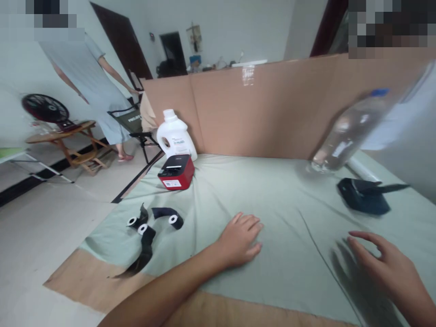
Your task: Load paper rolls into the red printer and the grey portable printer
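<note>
My left hand [241, 240] rests palm down on the pale green cloth [282, 254], fingers loosely stretched and nothing held. Over the cloth at the right, my right hand [388, 268] is raised, its fingers curved and apart with no object between them. The nearest thing to it is a dark, blurred object [363, 196] with a flat piece sticking out to the right; its kind is unclear. Left of my left hand lie a black roll with a white core [175, 221] and two similar rolls with loose dark strips. A red and black receipt printer [177, 172] sits behind them.
A white jug [176, 138] stands behind the printer. At the right, a clear bottle with a blue cap [350, 131] appears tilted near a white roll [363, 169]. A cardboard panel [252, 113] borders the back. Beyond are a person [91, 81], a folding chair and a fan [46, 109].
</note>
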